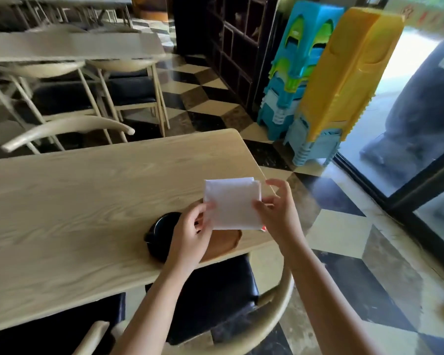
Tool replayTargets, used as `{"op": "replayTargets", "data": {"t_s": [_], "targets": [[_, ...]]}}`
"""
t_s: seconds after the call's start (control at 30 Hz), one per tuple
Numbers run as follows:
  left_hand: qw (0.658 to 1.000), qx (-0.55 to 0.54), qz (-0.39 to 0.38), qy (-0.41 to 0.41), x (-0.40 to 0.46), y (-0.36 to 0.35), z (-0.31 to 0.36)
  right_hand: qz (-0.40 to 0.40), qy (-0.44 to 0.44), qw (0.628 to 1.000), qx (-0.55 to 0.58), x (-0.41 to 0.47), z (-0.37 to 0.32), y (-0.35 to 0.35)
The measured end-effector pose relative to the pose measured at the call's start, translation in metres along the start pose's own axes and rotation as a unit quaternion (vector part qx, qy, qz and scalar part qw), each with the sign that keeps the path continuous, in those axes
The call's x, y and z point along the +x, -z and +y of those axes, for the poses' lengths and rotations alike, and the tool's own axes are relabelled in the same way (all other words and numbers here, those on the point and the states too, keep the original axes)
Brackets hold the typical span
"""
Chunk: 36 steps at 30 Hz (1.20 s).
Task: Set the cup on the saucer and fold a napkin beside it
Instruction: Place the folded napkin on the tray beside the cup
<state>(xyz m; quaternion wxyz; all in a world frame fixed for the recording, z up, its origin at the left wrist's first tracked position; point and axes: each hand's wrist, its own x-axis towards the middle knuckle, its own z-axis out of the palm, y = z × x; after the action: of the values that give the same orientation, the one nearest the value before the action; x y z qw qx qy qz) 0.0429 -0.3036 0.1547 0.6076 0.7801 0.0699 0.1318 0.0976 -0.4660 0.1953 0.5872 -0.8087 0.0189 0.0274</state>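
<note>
A white folded napkin [232,202] is held up above the table's right end. My left hand [190,237] pinches its lower left edge and my right hand [277,211] grips its right edge. Below the napkin lies a brown wooden saucer [226,242], partly hidden by my left hand. A black cup [159,235] with its handle to the left stands on the light wooden table [87,201], just left of the saucer. Whether the cup touches the saucer is hidden by my hand.
A small red item [263,228] peeks out under the napkin's lower right corner. Chairs with black seats [215,298] are tucked under the near edge. Stacked blue and yellow plastic stools [326,85] stand to the right on the chequered floor.
</note>
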Motion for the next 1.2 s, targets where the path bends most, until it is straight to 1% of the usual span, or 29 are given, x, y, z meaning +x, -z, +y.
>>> {"op": "replayTargets", "data": {"t_s": [0.07,0.13,0.27,0.37,0.5,0.63,0.7,0.77,0.83,0.9,0.97,1.03,1.07,1.13,1.2], "targets": [[0.998,0.051,-0.005,-0.023,0.005,-0.009,-0.012,-0.026,0.0,0.999,-0.033,0.016,0.017,-0.003],[0.995,0.093,-0.004,-0.024,0.01,-0.019,-0.027,-0.042,0.001,0.996,-0.082,0.032,0.033,-0.006],[0.99,0.142,0.005,0.011,0.021,-0.044,-0.057,-0.061,-0.001,0.993,-0.096,0.068,0.071,-0.015],[0.983,0.174,0.022,0.059,0.024,-0.063,-0.079,-0.107,0.012,0.987,-0.117,0.09,0.099,-0.027],[0.958,0.268,0.023,0.102,0.029,-0.09,-0.108,-0.157,0.01,0.978,-0.134,0.113,0.136,-0.04],[0.938,0.318,0.031,0.136,0.04,-0.116,-0.133,-0.211,-0.008,0.964,-0.163,0.13,0.168,-0.049],[0.929,0.342,0.029,0.142,0.043,-0.126,-0.143,-0.222,-0.007,0.958,-0.179,0.135,0.181,-0.052],[0.922,0.357,0.024,0.149,0.045,-0.133,-0.152,-0.223,0.016,0.955,-0.197,0.137,0.191,-0.054],[0.906,0.388,0.005,0.169,0.046,-0.138,-0.158,-0.228,0.043,0.948,-0.22,0.138,0.198,-0.055],[0.89,0.42,0.003,0.178,0.043,-0.14,-0.161,-0.231,0.061,0.942,-0.235,0.138,0.202,-0.056],[0.875,0.453,0.013,0.169,0.036,-0.141,-0.161,-0.235,0.077,0.938,-0.242,0.138,0.204,-0.056],[0.857,0.493,0.005,0.149,0.026,-0.145,-0.161,-0.223,0.119,0.93,-0.267,0.137,0.205,-0.053],[0.851,0.507,-0.007,0.135,0.02,-0.148,-0.161,-0.211,0.156,0.919,-0.294,0.137,0.206,-0.052],[0.843,0.521,-0.035,0.127,0.011,-0.153,-0.161,-0.196,0.248,0.885,-0.343,0.138,0.209,-0.047],[0.833,0.533,-0.053,0.136,0.007,-0.156,-0.162,-0.209,0.318,0.846,-0.374,0.14,0.214,-0.042]]}}
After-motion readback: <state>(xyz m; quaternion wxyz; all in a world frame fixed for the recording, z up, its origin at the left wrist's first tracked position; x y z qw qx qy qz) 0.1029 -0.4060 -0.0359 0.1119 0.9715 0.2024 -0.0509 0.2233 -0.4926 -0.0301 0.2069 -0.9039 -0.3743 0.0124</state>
